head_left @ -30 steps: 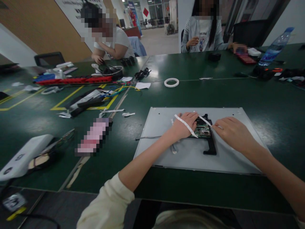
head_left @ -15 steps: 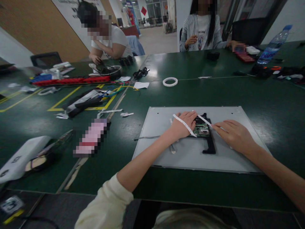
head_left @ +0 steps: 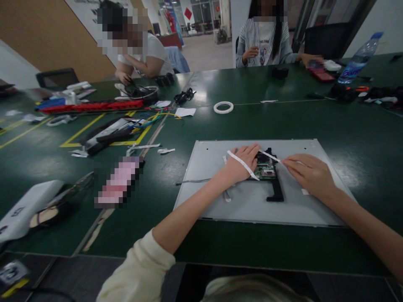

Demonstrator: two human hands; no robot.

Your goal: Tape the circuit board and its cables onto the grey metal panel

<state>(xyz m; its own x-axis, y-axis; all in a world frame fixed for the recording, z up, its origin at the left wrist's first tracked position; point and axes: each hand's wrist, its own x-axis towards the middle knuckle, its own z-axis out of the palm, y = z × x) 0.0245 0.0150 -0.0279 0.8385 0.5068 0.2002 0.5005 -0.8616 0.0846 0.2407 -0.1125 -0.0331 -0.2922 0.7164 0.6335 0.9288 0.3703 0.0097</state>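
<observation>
A light grey flat panel (head_left: 208,167) lies on the table before me, with a green circuit board (head_left: 265,171) in a black frame (head_left: 277,191) on it. My left hand (head_left: 242,163) rests flat over the left part of the board and frame, fingers stretched and pointing away, hiding what is under it. Across the back of that hand runs a strip of white tape (head_left: 242,163). My right hand (head_left: 310,174) pinches the end of a second white tape strip (head_left: 270,156). That strip stretches from by my left fingertips over the frame.
A grey cable (head_left: 193,181) sticks out past the panel's left edge. Beyond the panel lies a roll of white tape (head_left: 223,108). To the left are a phone (head_left: 119,180), a white power bank (head_left: 30,205) and tape scraps (head_left: 166,151). Two people sit across the table; a water bottle (head_left: 360,58) stands far right.
The whole view has shifted slightly. My right hand has lifted a little, still pinching the tape strip; a small white patch on the panel below it shows more. My left hand stays put.
</observation>
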